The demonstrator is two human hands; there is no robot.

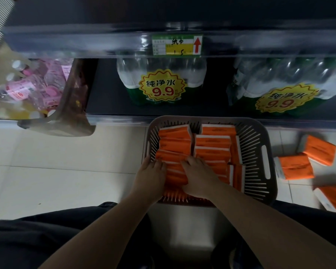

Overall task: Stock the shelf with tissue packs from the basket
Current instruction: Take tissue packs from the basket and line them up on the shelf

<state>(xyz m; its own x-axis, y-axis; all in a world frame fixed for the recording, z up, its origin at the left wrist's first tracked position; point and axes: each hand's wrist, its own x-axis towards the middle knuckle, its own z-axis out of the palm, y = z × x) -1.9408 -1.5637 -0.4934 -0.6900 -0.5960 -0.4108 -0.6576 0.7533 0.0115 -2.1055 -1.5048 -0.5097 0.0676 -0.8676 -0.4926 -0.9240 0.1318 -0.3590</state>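
Your left hand [153, 175] is down in the basket [257, 126], fingertips on the left edge of the nearest orange tissue packs [175, 171], close to the basket's left wall. I can't tell whether those fingers are hooked round a pack or only pressing on it. Your right hand [200, 175] lies on top of the packs just beside it, fingers spread and fairly flat, holding nothing I can make out. A narrow strip of orange shows between the two hands. Both forearms reach in from below, angled towards each other, over dark clothing.

The basket is grey slotted plastic with a handle slot in its right wall. It's well filled: two rows of orange-and-white packs lie flat, running away from you, and a few more stand on edge along the right side.

The basket sits on the pale tiled floor [66, 162], right up against the front of the bottom shelf [109, 94]. Three loose packs [295, 166] lie on the tiles to its right, well outside it.

On that dark shelf, two shrink-wrapped bundles of water bottles [161, 74] each carry a yellow starburst label reading 9.9. On the shelf rail above them there's a green and yellow price tag [177, 44] with a red arrow pointing up. Off to the left, a tilted box [74, 98] holds small pink-labelled bottles [27, 88].
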